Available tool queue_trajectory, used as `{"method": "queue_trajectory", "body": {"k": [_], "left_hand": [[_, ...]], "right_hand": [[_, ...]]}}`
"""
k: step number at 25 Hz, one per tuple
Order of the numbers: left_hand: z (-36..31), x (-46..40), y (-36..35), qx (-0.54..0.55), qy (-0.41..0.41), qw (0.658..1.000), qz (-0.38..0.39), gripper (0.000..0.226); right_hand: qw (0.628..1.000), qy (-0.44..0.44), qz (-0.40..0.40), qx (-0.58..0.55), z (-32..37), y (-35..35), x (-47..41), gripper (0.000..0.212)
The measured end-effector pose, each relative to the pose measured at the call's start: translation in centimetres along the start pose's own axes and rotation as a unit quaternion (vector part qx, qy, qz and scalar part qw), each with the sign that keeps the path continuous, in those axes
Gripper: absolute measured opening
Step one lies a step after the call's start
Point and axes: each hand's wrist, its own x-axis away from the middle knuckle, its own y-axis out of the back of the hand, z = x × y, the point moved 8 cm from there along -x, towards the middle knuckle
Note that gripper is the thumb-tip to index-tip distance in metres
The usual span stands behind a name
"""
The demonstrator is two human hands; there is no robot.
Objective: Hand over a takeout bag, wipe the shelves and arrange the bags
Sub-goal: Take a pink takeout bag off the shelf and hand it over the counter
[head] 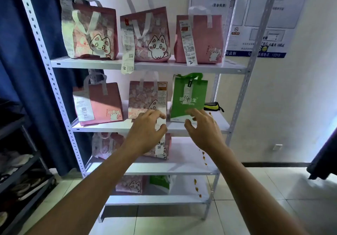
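A white metal shelf rack (pixel 145 65) holds takeout bags on several levels. On the second shelf (pixel 109 128) stand a pink bag (pixel 102 103), a pink cat-print bag (pixel 144 97) and a green bag (pixel 188 97) marked 14. My left hand (pixel 145 130) pinches the long white receipt (pixel 161 123) that hangs from the cat-print bag. My right hand (pixel 202 127) is at the lower front of the green bag, fingers spread and relaxed, and whether they touch the bag is unclear. Three pink bags, such as (pixel 93 32), stand on the top shelf.
A black and yellow cloth (pixel 213 106) lies at the right end of the second shelf, behind the green bag. More bags (pixel 107 145) sit on the two lower shelves. A dark blue curtain (pixel 21 61) hangs at the left, above a dark shoe rack (pixel 20 170). Tiled floor lies at the right.
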Motion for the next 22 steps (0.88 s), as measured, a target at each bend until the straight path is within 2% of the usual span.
{"method": "queue_trajectory", "body": {"k": [9,15,22], "left_hand": [[0.8,3.1,-4.8,0.002,0.063,0.998,0.021,0.022],[2.7,5.7,-7.2,0.016,0.116,0.992,0.045,0.023],[6.1,4.2,-9.2,0.022,0.142,0.989,0.032,0.023]], "right_hand": [[0.996,-0.048,0.051,-0.054,-4.5,-1.7,3.1,0.034],[0.992,-0.061,0.069,-0.091,-6.1,-5.5,4.7,0.031],[0.988,-0.073,0.097,-0.093,-7.0,-9.7,2.4,0.031]]}}
